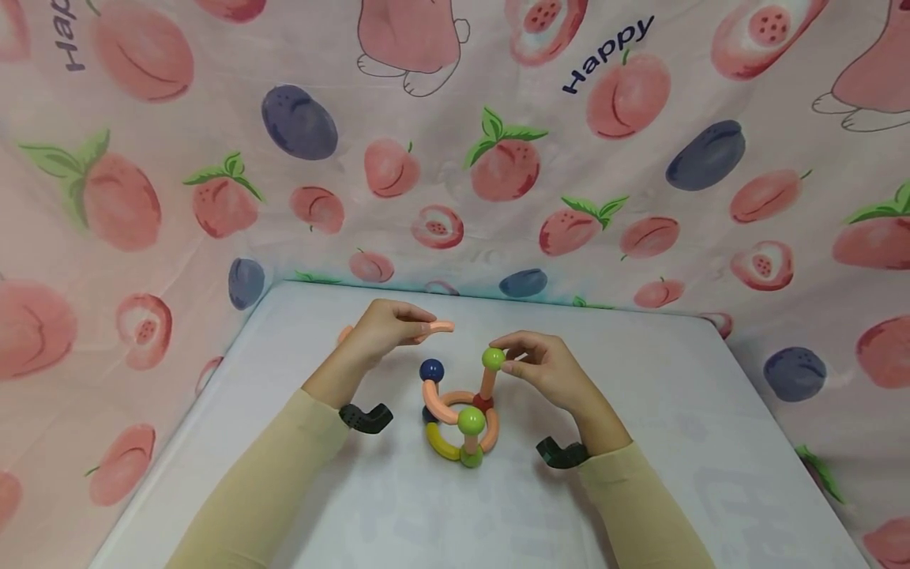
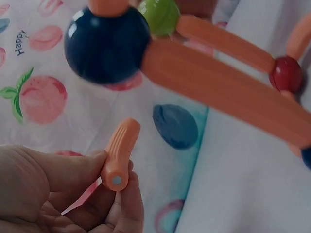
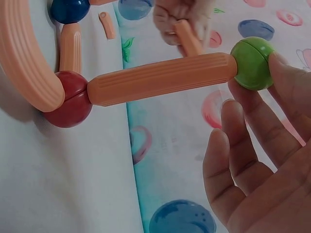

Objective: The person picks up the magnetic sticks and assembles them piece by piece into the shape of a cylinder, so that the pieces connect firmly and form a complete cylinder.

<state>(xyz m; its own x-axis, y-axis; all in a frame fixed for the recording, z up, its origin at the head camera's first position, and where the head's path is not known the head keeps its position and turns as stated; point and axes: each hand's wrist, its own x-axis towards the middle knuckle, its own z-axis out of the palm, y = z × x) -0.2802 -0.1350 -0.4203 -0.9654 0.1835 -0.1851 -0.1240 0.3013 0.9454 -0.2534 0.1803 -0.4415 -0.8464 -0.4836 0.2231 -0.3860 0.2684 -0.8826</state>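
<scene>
My left hand point(image 1: 380, 330) pinches a short curved orange magnetic rod point(image 2: 121, 150) between thumb and fingers, above the table behind the structure. A pale magnet dot shows on the rod's end in the left wrist view. My right hand point(image 1: 546, 370) pinches a green ball point(image 3: 252, 63) atop an upright orange rod point(image 1: 488, 384), which stands on a red ball point(image 3: 70, 99). They belong to a structure with a ring base that includes a yellow curved rod point(image 1: 443, 442). A raised curved orange rod point(image 1: 437, 405) links a dark blue ball point(image 1: 431, 370) and a front green ball point(image 1: 471, 420).
Another orange piece point(image 1: 344, 333) lies on the white table point(image 1: 682, 411), partly behind the left hand. Fruit-printed cloth point(image 1: 455, 182) rises behind the table and at its sides. A black device point(image 1: 366, 419) sits on the left wrist.
</scene>
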